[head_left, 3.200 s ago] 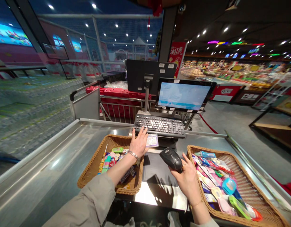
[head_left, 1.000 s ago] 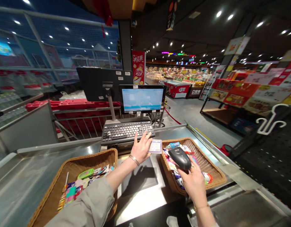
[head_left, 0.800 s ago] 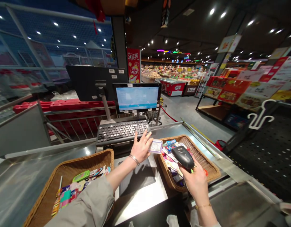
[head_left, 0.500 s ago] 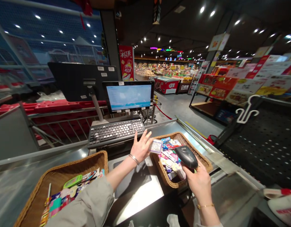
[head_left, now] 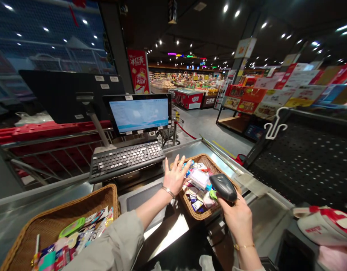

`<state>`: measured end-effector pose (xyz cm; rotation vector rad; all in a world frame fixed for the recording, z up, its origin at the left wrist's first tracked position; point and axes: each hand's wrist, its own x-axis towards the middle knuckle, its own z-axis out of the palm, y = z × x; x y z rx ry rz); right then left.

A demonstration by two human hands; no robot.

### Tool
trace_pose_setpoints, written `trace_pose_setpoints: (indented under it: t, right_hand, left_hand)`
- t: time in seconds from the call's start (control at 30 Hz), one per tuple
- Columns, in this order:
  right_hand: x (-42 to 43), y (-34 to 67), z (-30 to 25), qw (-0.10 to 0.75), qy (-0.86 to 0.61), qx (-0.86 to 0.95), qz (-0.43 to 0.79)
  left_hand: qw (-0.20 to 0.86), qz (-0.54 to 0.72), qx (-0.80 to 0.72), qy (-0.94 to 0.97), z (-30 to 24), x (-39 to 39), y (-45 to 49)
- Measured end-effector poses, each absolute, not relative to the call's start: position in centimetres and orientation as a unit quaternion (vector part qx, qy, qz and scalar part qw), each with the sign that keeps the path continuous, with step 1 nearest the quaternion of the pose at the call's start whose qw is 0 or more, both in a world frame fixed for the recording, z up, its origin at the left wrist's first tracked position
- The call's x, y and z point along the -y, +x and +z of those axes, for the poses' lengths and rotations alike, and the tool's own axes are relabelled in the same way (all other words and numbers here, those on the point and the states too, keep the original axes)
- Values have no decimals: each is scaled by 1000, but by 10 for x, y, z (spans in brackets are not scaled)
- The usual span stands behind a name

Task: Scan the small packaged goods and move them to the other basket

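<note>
My left hand (head_left: 175,177) is over the left edge of the right wicker basket (head_left: 200,215), its fingers stretched out and spread. Close beside its thumb side, a small pale box (head_left: 199,178) lies on the pile of small colourful packets (head_left: 196,205) in that basket. Wrapped around the handle of a black barcode scanner (head_left: 223,186) is my right hand (head_left: 238,212). The scanner's head points over the basket's right part and hides some packets. At lower left, another wicker basket (head_left: 113,188) holds more packets and a green-edged pack (head_left: 72,227), partly behind my left sleeve.
A keyboard (head_left: 128,160) and lit screen (head_left: 139,114) stand behind the baskets, with a second monitor's dark back (head_left: 72,98) to the left. On the right are a black perforated panel (head_left: 306,162) with a white hanger (head_left: 276,124), and a red-and-white bag (head_left: 326,226).
The pale box has gone from against my left hand to the packets in the right basket. My left hand has moved slightly right. The view has turned right; the scanner stays in my right hand.
</note>
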<state>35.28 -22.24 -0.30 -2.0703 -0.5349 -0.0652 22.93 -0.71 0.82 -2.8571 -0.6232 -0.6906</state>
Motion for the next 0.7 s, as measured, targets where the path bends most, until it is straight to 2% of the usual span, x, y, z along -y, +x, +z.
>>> trace_pose_setpoints:
  t: [0.37, 0.7]
  right_hand:
    - [203, 341, 1, 477, -842, 253, -16]
    - [154, 298, 4, 484, -782, 390, 51]
  left_hand:
    - [57, -221, 259, -939, 8, -2, 174]
    - [12, -237, 346, -908, -2, 9, 94]
